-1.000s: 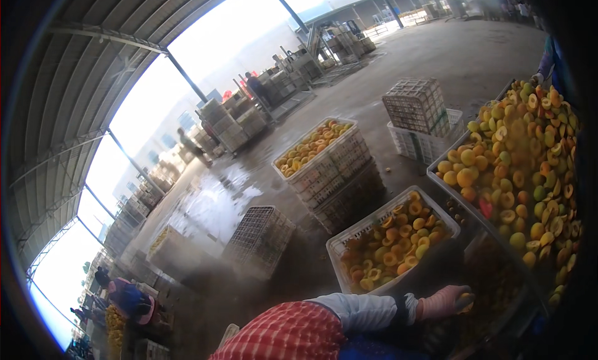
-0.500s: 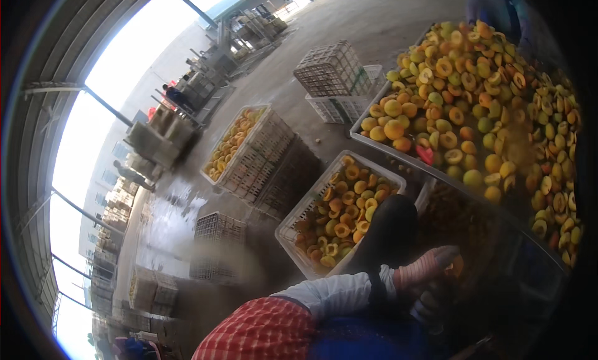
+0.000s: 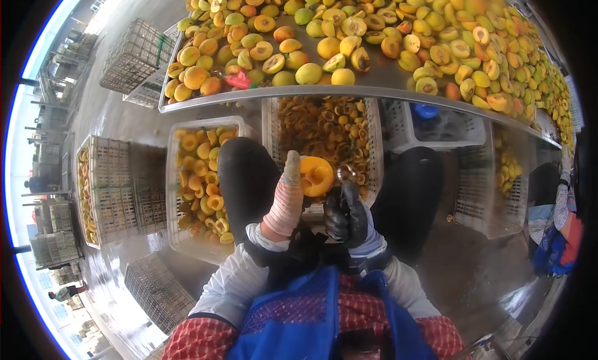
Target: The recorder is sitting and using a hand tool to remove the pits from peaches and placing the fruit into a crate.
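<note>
Between my knees, my left hand, in a pink-and-white striped glove, grips a yellow peach half with its hollowed cut face turned up. Close beside it, my right hand wears a black glove with its fingers closed round a small tool whose metal looped tip stands just right of the fruit. The tool's handle is hidden in the fist. Below both hands, a white crate holds brownish scraps and peach pieces.
A metal-edged table heaped with halved peaches spans the far side. A white crate of peach halves stands by my left knee. Stacked crates stand further left. To the right are a crate with a blue item and another person's sleeve.
My view has swung from the left to face the table squarely. Both hands now show between my knees, the peach half and tool in plain sight.
</note>
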The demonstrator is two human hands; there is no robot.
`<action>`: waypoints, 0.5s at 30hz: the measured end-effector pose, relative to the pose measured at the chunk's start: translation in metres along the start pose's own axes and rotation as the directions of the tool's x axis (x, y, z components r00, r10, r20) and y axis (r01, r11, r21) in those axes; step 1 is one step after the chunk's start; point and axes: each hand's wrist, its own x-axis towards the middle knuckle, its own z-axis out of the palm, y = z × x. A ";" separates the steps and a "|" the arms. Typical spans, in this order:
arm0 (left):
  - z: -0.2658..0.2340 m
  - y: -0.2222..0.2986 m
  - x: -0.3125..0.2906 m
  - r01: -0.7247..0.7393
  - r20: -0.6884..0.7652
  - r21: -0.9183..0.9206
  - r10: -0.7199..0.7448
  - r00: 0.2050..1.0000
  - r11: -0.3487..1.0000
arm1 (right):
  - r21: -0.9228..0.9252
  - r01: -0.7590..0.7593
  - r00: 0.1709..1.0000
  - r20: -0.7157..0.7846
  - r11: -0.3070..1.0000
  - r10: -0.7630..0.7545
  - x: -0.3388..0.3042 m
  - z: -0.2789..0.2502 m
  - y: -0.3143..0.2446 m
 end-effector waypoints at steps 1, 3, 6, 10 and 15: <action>-0.001 0.002 -0.001 -0.001 0.015 0.005 0.001 1.000 1.000 | -0.334 0.094 0.975 -0.159 0.938 -0.154 0.000 0.005 0.001; 0.008 0.004 -0.005 -0.048 -0.015 0.064 0.049 0.999 0.997 | -0.401 0.211 0.947 -0.141 0.891 -0.288 0.001 0.028 -0.001; 0.016 0.001 -0.008 -0.366 0.179 0.250 0.329 0.927 0.896 | -0.807 0.264 0.821 -0.099 0.529 -0.562 0.010 0.054 -0.003; 0.016 -0.022 0.007 -0.677 0.400 0.585 0.568 0.719 0.445 | -1.000 -0.016 0.771 -0.007 -0.008 -0.637 0.004 0.045 -0.011; 0.013 -0.032 -0.009 -0.501 0.246 0.240 0.447 0.860 0.832 | -0.981 0.021 0.789 -0.102 0.192 -0.606 0.005 0.042 0.006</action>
